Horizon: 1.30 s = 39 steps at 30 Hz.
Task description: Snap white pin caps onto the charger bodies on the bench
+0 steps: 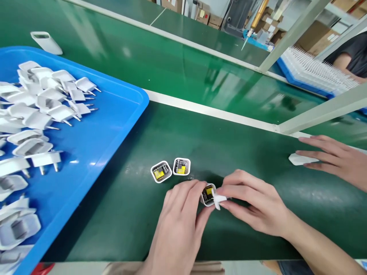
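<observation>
My left hand (179, 219) grips an open white charger housing (207, 194) that stands on the green mat, its yellow part showing inside. My right hand (252, 206) holds a white plug cap (218, 198) at the housing's open top, touching it. Two more open housings (161, 171) (181, 166) stand side by side just beyond my left hand, apart from it.
A blue tray (114, 126) on the left holds several white plug caps (51, 107). Another person's hand (335, 158) rests on a white part (298, 159) at the right. A loose white housing (46, 41) lies on the conveyor belt (186, 72) beyond the metal rail.
</observation>
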{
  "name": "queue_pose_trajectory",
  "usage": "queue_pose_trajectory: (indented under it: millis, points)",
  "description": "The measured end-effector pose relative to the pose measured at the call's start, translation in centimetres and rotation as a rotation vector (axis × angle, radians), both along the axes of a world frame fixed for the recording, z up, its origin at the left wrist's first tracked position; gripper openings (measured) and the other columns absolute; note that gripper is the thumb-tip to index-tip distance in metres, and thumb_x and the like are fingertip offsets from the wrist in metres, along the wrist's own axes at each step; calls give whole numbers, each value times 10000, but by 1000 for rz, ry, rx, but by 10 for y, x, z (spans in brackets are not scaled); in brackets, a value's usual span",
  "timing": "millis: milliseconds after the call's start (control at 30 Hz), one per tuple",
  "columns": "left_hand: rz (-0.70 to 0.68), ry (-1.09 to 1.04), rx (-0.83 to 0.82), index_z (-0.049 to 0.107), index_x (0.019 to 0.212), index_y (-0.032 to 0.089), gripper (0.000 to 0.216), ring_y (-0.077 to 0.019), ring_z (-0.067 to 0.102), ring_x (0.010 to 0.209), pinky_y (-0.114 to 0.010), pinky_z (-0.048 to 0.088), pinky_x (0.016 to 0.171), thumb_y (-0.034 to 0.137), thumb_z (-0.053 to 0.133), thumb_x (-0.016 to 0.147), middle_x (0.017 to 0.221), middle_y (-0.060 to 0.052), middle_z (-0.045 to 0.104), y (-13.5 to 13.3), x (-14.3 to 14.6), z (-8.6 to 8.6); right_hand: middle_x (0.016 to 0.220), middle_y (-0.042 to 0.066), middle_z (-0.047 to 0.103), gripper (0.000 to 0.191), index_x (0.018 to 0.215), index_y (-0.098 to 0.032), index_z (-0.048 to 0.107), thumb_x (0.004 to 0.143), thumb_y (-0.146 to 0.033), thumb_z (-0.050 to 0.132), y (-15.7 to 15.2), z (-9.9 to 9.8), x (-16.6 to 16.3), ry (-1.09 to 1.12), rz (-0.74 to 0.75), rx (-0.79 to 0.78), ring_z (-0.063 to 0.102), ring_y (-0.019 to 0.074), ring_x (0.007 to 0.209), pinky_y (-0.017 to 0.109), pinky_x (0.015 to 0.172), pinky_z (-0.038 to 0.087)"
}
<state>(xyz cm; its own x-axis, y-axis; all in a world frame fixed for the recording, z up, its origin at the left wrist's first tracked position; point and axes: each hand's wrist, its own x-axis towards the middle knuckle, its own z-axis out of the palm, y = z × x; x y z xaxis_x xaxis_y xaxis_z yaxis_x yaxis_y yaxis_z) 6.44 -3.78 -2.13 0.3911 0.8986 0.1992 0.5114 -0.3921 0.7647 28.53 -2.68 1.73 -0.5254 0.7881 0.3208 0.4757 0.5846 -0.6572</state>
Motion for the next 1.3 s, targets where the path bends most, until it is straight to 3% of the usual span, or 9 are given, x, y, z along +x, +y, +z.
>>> queue_pose_trajectory:
  millis: [367, 533, 833, 1067, 1300]
  points:
    - [-127, -27, 6, 530, 1312, 224, 299, -231, 616, 1130, -378, 518, 1003, 134, 535, 1027, 1245, -57, 653, 1, -10, 3, 1157, 105, 639, 353, 1340, -157, 592, 1007, -57, 654, -18, 11, -12, -71, 0, -56, 633, 223, 973, 372, 847, 558]
    - [-112, -35, -14, 557, 1257, 222, 225, -232, 614, 1123, -367, 512, 993, 184, 568, 1036, 1223, -50, 661, -1, -9, 2, 1139, 107, 599, 235, 1293, -185, 600, 1064, -144, 566, -15, 13, -11, -215, 1, -118, 618, 230, 940, 370, 795, 564]
    - [-136, -55, -30, 549, 1277, 207, 265, -228, 615, 1117, -373, 516, 996, 137, 534, 1022, 1220, -58, 661, 2, -10, 3, 1063, 97, 629, 237, 1248, -203, 617, 1032, -111, 579, -18, 18, -14, -225, -49, -123, 615, 242, 821, 386, 713, 559]
    - [-152, -81, -50, 566, 1248, 197, 236, -236, 616, 1106, -403, 518, 971, 139, 560, 1019, 1199, -54, 668, 2, -8, 3, 1017, 118, 622, 286, 1202, -141, 610, 984, 28, 534, -20, 14, -24, -208, -59, -74, 551, 229, 803, 377, 682, 512]
    - [-146, -109, -87, 601, 1172, 199, 143, -217, 619, 1054, -377, 483, 951, 157, 562, 1040, 1164, -38, 672, 5, -9, 7, 1011, 116, 600, 332, 1204, -131, 599, 956, 53, 477, -27, 5, -27, -344, -87, 26, 531, 229, 829, 353, 701, 488]
